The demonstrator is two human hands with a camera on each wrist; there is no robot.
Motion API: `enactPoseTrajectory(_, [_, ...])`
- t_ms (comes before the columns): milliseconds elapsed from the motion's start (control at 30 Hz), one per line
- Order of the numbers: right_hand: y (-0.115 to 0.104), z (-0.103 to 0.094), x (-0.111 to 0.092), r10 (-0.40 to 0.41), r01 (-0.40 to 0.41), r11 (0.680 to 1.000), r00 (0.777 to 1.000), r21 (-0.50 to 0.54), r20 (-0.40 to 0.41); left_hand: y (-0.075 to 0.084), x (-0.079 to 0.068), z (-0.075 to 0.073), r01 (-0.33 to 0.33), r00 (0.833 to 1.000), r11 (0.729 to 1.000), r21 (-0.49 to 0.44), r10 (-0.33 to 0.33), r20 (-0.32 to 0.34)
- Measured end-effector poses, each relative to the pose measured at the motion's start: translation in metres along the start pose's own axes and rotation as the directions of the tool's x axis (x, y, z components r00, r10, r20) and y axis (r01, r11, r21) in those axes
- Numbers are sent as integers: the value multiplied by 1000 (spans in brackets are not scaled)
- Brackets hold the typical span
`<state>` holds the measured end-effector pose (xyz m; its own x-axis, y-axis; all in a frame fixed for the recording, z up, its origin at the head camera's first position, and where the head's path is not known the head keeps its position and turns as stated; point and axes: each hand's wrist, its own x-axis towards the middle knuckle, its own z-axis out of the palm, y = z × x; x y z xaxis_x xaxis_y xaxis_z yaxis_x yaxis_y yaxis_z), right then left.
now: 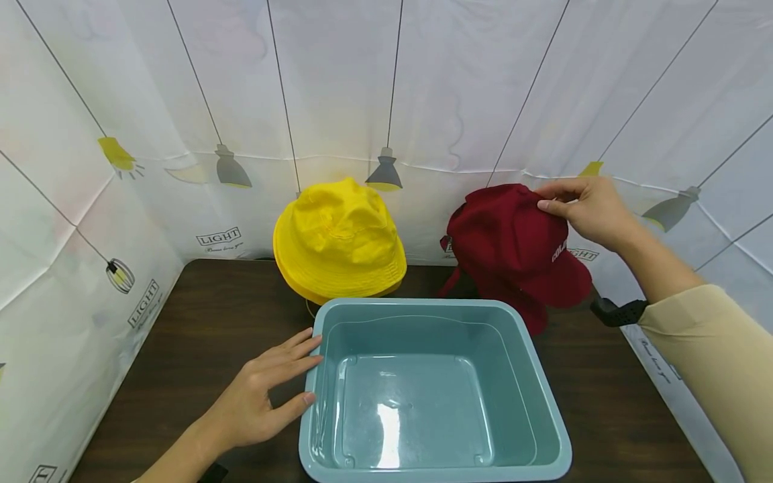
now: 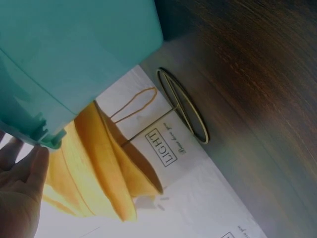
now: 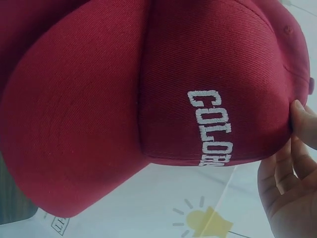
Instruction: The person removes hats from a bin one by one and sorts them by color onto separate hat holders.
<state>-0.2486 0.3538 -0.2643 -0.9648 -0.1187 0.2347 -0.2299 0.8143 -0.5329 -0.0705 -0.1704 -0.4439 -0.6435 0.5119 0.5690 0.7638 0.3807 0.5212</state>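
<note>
A dark red baseball cap (image 1: pixel 513 235) with white lettering is at the back right, its brim toward the front right. My right hand (image 1: pixel 594 209) pinches the side of its crown between thumb and fingers, also seen in the right wrist view, where the lettering (image 3: pixel 212 126) is partly cut off by the edge. Another red brim (image 1: pixel 531 315) shows beneath the cap. In front stands a blue-green plastic basin (image 1: pixel 519 389) with nothing inside. My left hand (image 1: pixel 256 392) touches its left rim with fingers extended.
Yellow bucket hats (image 1: pixel 341 241), apparently stacked, sit behind the basin on a wire stand with a ring base (image 2: pixel 183 106). A thin cord loop (image 2: pixel 133 104) hangs from them. The dark wooden table (image 1: pixel 199 349) ends against a white lamp-print curtain (image 1: pixel 332 80).
</note>
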Motion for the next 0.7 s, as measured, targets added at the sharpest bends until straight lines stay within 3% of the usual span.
enactPoseTrajectory(233, [10, 5, -5, -18, 18, 1000, 1000, 2, -7, -1, 0, 1, -20, 1000, 1000, -11, 20, -6])
enactPoseTrajectory(700, [16, 11, -13, 28, -28, 1000, 1000, -9, 14, 0, 0, 1, -21, 1000, 1000, 1, 21, -9])
